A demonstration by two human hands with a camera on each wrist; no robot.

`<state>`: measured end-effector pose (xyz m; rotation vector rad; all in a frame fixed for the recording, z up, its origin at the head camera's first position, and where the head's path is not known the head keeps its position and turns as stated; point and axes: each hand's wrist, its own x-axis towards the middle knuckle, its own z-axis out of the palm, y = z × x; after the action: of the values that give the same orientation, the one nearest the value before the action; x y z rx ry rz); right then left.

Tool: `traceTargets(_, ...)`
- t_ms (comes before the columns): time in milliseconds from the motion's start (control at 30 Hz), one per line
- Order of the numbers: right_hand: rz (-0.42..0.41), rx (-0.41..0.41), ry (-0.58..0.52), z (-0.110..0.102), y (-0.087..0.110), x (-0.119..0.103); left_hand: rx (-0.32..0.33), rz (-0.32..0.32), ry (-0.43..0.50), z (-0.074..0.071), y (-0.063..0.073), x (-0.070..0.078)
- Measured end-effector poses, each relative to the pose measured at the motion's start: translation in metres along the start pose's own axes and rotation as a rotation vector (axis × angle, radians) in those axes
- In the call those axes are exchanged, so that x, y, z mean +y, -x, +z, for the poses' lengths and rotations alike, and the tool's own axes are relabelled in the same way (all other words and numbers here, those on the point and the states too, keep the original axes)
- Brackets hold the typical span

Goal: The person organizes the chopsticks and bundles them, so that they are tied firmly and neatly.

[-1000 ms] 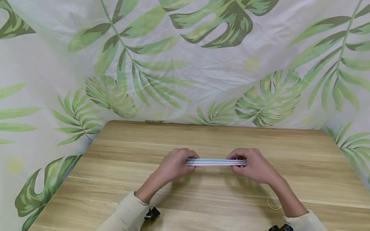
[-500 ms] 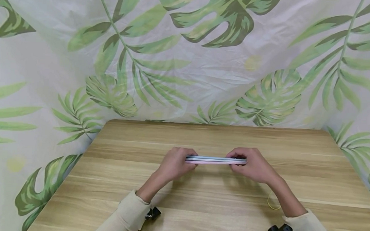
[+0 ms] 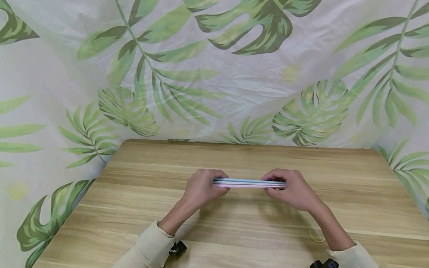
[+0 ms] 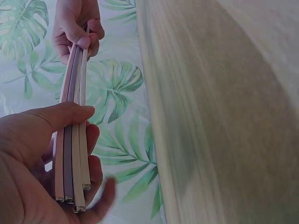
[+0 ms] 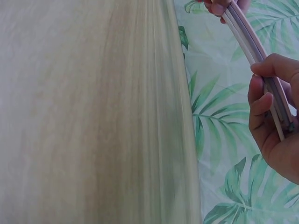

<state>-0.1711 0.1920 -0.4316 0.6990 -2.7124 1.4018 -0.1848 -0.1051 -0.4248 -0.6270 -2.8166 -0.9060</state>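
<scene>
A bundle of several long, slim pastel sticks (image 3: 246,183), pale blue, white and pink, is held level across the middle of the head view. My left hand (image 3: 202,188) pinches one end, thumb on the near side and fingers behind. At the other end my right hand (image 3: 294,190) grips the bundle between thumb and curled fingers. In the left wrist view the sticks (image 4: 69,154) lie side by side, their small ends uneven and dark-marked past the left palm. The right wrist view shows the right fingers (image 5: 259,112) bent around the sticks; their exact kind is unclear.
Beneath the hands spreads a wood-grain table (image 3: 246,237), its far edge meeting a leaf-print cloth (image 3: 237,91). A thin yellow loop (image 3: 316,236) shows beside the right forearm. Black cameras (image 3: 177,248) sit at the wrists near the cream sleeves (image 3: 150,246).
Both hands and the bundle have shifted slightly upward in the head view. The grip at each end stays the same.
</scene>
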Motion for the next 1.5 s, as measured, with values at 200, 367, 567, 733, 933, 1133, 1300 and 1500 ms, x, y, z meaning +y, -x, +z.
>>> traceTargets(200, 0.011, 0.007, -0.011, 0.001, 0.0, -0.001, 0.003, 0.0, 0.022, 0.001, 0.0, 0.001)
traceTargets(367, -0.001, 0.016, -0.043, 0.004, 0.0, -0.002, -0.003, 0.011, 0.028, 0.003, 0.0, 0.001)
traceTargets(567, 0.014, 0.019, -0.069, 0.008, 0.001, -0.003, 0.005, 0.044, -0.043, 0.005, 0.0, 0.003)
traceTargets(733, 0.022, 0.024, -0.077, 0.012, 0.001, -0.002, 0.032, 0.08, -0.166, 0.01, 0.001, 0.005)
traceTargets(933, 0.031, 0.043, -0.063, 0.01, 0.001, -0.001, 0.038, 0.088, -0.171, 0.012, 0.002, 0.007)
traceTargets(1133, 0.033, 0.046, -0.055, 0.006, 0.0, 0.0, -0.014, 0.061, -0.106, 0.006, -0.001, 0.006)
traceTargets(1300, 0.031, 0.054, -0.056, 0.005, 0.0, 0.0, -0.02, 0.066, -0.101, 0.003, -0.001, 0.005)
traceTargets(1500, 0.02, 0.065, -0.057, 0.005, -0.001, 0.0, 0.022, 0.039, -0.095, 0.002, 0.001, 0.007)
